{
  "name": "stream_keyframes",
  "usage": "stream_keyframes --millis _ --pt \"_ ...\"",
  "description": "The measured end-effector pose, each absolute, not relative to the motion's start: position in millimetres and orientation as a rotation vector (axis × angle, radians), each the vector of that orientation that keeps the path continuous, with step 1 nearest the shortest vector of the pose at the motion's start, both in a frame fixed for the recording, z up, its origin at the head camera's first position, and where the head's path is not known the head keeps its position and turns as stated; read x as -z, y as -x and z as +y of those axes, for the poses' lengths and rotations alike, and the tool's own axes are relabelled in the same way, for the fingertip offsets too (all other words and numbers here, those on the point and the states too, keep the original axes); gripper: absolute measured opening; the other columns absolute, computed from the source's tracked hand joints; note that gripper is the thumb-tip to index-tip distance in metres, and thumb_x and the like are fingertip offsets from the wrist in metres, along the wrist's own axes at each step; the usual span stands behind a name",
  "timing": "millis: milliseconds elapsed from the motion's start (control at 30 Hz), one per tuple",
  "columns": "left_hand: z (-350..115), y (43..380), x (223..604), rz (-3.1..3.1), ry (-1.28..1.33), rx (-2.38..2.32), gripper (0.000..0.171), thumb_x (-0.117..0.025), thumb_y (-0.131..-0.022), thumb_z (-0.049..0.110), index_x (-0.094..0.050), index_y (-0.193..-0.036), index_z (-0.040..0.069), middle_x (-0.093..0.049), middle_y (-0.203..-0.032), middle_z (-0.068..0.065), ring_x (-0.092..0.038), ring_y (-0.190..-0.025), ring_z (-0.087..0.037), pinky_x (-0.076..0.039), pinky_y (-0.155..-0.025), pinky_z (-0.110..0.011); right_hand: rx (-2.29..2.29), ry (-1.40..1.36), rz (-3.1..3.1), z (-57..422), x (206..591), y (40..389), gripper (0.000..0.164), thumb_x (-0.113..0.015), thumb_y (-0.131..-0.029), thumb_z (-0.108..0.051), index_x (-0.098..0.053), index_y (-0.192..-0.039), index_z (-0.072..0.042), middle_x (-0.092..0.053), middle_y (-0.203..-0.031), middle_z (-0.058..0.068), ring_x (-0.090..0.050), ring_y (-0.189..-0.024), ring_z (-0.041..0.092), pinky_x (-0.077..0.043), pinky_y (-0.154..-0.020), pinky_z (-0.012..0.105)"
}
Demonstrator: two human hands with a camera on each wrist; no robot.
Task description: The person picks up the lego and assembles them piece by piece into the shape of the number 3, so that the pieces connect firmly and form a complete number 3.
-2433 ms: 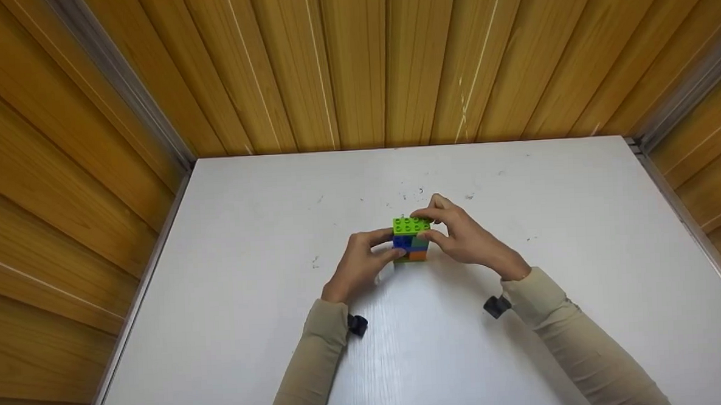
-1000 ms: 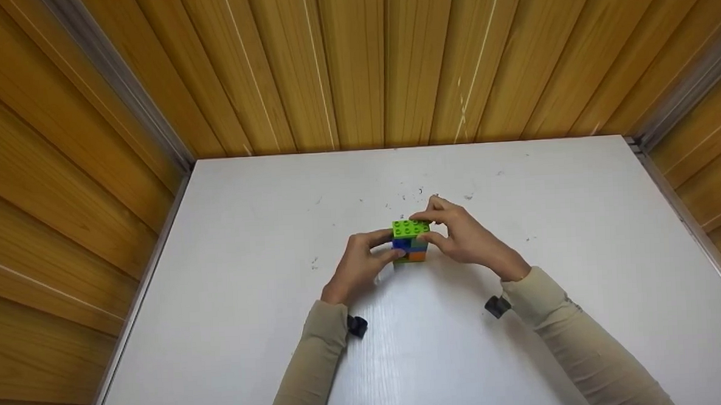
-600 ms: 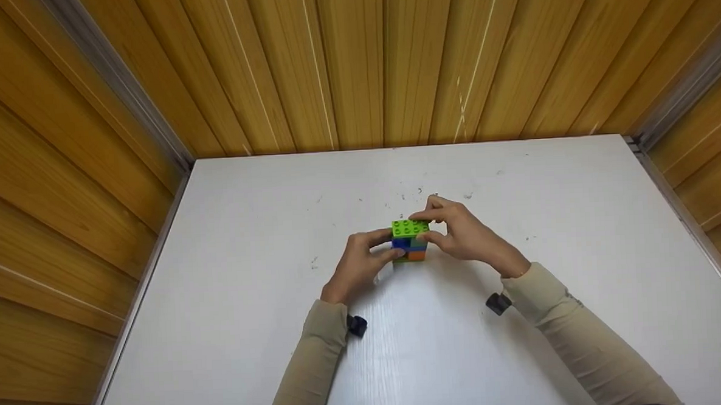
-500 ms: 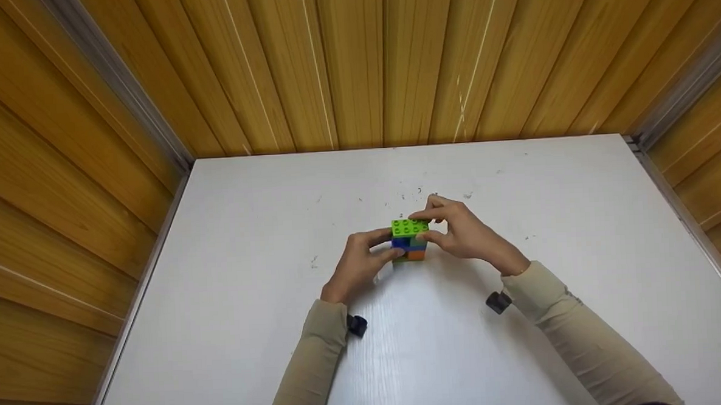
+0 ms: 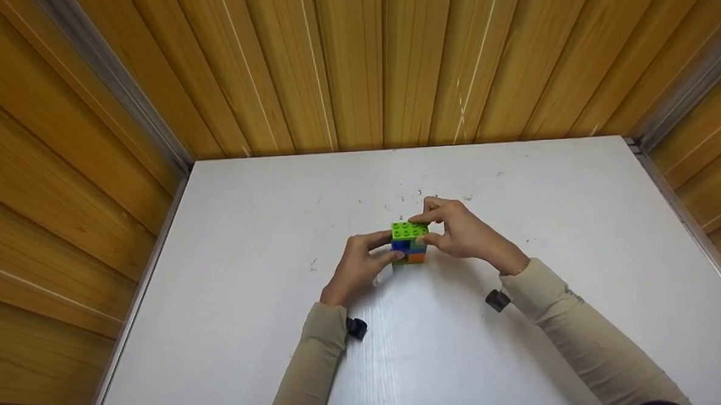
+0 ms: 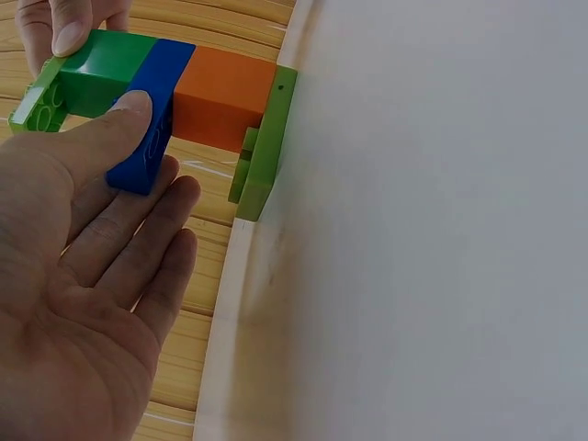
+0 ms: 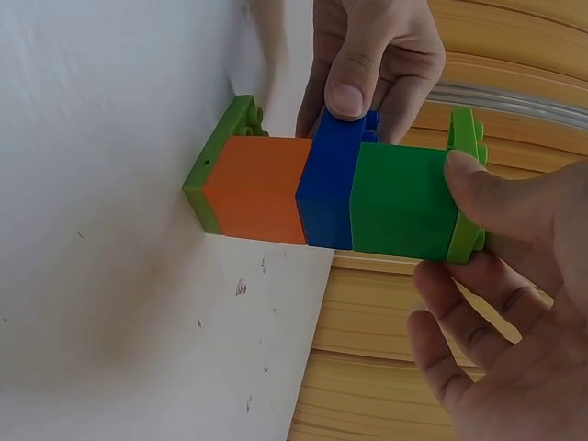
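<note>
A small tower of toy building bricks stands upright on the white table. A lime green plate (image 6: 276, 138) forms its base. Above that come an orange brick (image 7: 260, 186), a blue plate (image 7: 326, 188) and a green brick (image 7: 401, 197). Another lime green plate (image 5: 404, 231), studs up, caps the tower. My left hand (image 5: 358, 263) pinches the blue plate from the left, thumb on the near side; its lower fingers stretch out loosely. With thumb and index finger, my right hand (image 5: 462, 231) pinches the top lime plate at its right end.
The white table (image 5: 246, 232) has small dark marks beyond the tower. Wood-patterned panels (image 5: 354, 63) rise behind it and at both sides, with grey metal strips at the corners. Black wrist cameras (image 5: 357, 328) sit under both cuffs.
Both hands keep their hold on the tower, which stays in place. The right wrist has shifted slightly away from the person.
</note>
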State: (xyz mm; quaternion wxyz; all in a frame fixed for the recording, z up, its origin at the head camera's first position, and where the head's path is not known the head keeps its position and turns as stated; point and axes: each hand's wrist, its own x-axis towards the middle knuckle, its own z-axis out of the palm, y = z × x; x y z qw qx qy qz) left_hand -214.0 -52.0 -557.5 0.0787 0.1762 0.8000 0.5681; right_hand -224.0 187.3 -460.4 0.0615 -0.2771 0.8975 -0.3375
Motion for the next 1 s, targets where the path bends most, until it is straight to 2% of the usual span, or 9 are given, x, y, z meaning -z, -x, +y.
stream_keyframes --millis 367,700,833,1000 --pt "-55.0 212.6 558.8 2.348 -0.498 -1.732 0.046 -0.081 -0.098 0.018 -0.07 -0.142 0.016 -0.073 -0.138 0.0 -0.066 -0.134 -0.02 -0.052 -0.116 -0.04 0.969 0.887 2.721 183.2 456.2 223.5 0.04 -0.086 -0.089 -0.004 -0.076 -0.128 -0.001 -0.04 -0.082 -0.003 -0.042 -0.081 0.017 -0.036 -0.073 0.032" --pt "-56.3 213.1 557.3 2.35 -0.516 -1.74 0.045 -0.08 -0.098 0.016 -0.07 -0.142 0.014 -0.073 -0.138 -0.001 -0.066 -0.135 -0.02 -0.052 -0.116 -0.042 0.967 0.878 2.778 184.4 461.1 220.3 0.039 -0.085 -0.092 -0.009 -0.078 -0.129 -0.006 -0.051 -0.088 -0.001 -0.045 -0.083 0.017 -0.039 -0.074 0.032" --pt "-55.6 212.6 557.4 2.37 -0.515 -1.72 0.046 -0.08 -0.098 0.017 -0.07 -0.142 0.014 -0.073 -0.138 -0.001 -0.066 -0.135 -0.021 -0.052 -0.116 -0.041 1.03 0.849 2.791 185.7 468.6 217.2 0.04 -0.084 -0.093 -0.01 -0.076 -0.132 -0.007 -0.056 -0.095 0.002 -0.053 -0.089 0.023 -0.045 -0.077 0.036" --pt "-53.2 212.9 557.2 2.377 -0.499 -1.694 0.047 -0.08 -0.098 0.018 -0.069 -0.144 0.014 -0.072 -0.139 -0.001 -0.066 -0.135 -0.02 -0.052 -0.116 -0.041 1.168 0.791 2.809 190.0 479.8 213.8 0.04 -0.085 -0.093 -0.012 -0.077 -0.132 -0.009 -0.067 -0.107 0.002 -0.066 -0.106 0.028 -0.056 -0.089 0.044"
